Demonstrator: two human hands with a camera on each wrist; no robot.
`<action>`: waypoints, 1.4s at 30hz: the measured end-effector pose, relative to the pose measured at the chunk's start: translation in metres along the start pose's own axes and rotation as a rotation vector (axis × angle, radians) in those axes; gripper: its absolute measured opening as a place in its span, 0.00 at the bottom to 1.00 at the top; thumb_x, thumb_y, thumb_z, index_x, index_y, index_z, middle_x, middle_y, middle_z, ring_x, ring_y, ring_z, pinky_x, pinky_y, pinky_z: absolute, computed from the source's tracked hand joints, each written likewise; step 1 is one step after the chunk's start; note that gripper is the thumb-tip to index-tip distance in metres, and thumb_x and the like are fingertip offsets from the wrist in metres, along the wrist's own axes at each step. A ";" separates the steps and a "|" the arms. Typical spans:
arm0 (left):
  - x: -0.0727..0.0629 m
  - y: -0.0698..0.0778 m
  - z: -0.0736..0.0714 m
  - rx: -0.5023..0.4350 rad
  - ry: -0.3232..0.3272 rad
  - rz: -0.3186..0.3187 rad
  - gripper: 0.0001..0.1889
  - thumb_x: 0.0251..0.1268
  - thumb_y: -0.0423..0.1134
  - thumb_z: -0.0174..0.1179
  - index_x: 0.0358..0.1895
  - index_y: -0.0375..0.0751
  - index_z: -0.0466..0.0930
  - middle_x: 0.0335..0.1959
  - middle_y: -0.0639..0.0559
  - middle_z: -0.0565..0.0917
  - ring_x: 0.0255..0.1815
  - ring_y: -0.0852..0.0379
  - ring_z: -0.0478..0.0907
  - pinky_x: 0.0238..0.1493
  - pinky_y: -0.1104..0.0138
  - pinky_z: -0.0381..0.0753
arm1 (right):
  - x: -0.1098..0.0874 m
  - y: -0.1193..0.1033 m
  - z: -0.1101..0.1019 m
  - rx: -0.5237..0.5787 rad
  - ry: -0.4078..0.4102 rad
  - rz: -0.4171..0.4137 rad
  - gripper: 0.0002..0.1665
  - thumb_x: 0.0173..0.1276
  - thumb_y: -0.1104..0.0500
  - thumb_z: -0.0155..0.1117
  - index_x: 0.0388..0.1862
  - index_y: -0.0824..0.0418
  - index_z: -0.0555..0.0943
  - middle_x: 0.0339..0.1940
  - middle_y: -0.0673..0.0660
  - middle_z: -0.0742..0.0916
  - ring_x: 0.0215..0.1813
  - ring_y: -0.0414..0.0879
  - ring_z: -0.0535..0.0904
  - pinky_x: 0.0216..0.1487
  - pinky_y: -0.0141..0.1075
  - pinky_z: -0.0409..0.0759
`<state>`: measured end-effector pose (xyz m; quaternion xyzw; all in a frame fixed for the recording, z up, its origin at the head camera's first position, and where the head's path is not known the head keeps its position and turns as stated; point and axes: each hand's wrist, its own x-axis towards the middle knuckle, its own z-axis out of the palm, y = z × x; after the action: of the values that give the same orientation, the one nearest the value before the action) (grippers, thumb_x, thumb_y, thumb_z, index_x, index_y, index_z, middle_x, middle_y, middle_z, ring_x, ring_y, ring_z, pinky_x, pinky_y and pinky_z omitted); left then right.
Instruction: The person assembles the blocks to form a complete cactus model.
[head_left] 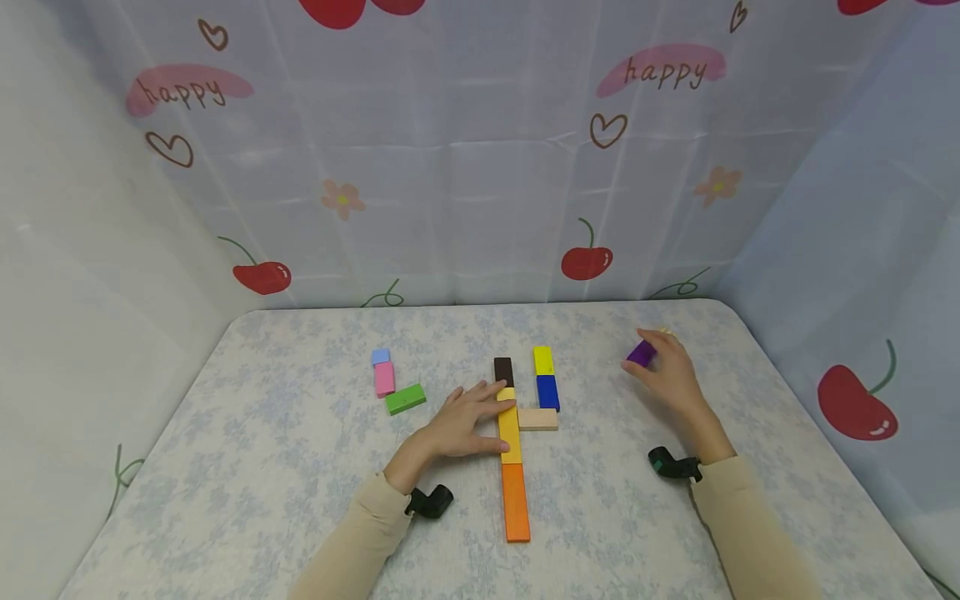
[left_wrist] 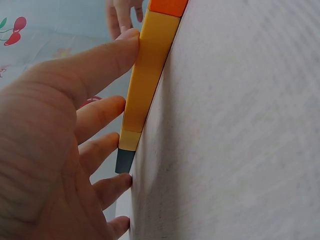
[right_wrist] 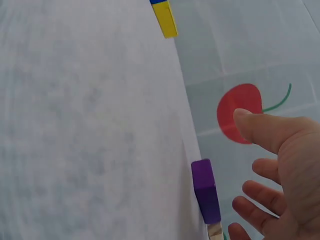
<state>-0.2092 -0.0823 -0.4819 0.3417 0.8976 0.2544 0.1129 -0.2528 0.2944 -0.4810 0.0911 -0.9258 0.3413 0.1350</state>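
Yellow block point(head_left: 511, 430) already adjoins orange block point(head_left: 515, 504), left hand point(head_left: 467, 423) touching, fingers straight; purple block point(head_left: 641, 353) lies apart, right hand point(head_left: 671, 375) near, fingers spread.

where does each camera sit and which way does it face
Head: on the person's head, facing forward and down at the table and cherry-print sheet; left hand, right hand and sleeves show.
Left wrist: on that wrist, facing along the amber block; the left hand is near, fingers of the right hand beyond.
Right wrist: on that wrist, facing the purple block; only the right hand shows.
Shared: head and left wrist both show the amber block.
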 end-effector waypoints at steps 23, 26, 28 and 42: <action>0.001 -0.003 0.001 0.011 -0.004 -0.015 0.37 0.61 0.60 0.63 0.72 0.54 0.67 0.80 0.52 0.54 0.81 0.43 0.45 0.75 0.39 0.40 | 0.002 0.023 -0.006 -0.054 -0.083 0.147 0.44 0.67 0.52 0.66 0.71 0.77 0.61 0.61 0.81 0.69 0.59 0.72 0.67 0.58 0.65 0.66; 0.002 -0.003 0.002 0.016 -0.007 -0.016 0.37 0.61 0.60 0.63 0.73 0.55 0.66 0.80 0.53 0.53 0.81 0.44 0.45 0.76 0.40 0.40 | 0.003 0.025 -0.007 -0.067 -0.096 0.135 0.45 0.67 0.51 0.66 0.71 0.78 0.61 0.60 0.82 0.70 0.59 0.72 0.68 0.58 0.65 0.66; 0.002 -0.004 0.002 0.017 -0.007 -0.013 0.37 0.61 0.60 0.63 0.72 0.54 0.67 0.80 0.53 0.53 0.81 0.44 0.45 0.76 0.40 0.40 | 0.003 0.026 -0.009 -0.069 -0.104 0.133 0.45 0.67 0.50 0.65 0.71 0.78 0.61 0.59 0.81 0.70 0.58 0.72 0.69 0.57 0.65 0.67; 0.000 -0.001 0.001 -0.002 -0.008 -0.010 0.35 0.62 0.59 0.63 0.72 0.54 0.67 0.80 0.52 0.53 0.81 0.45 0.44 0.76 0.40 0.39 | 0.005 0.024 -0.011 -0.038 -0.109 0.184 0.41 0.68 0.52 0.66 0.70 0.76 0.64 0.57 0.78 0.72 0.57 0.70 0.71 0.54 0.62 0.71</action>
<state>-0.2092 -0.0827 -0.4838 0.3382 0.8985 0.2535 0.1182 -0.2614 0.3196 -0.4866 0.0216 -0.9425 0.3292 0.0545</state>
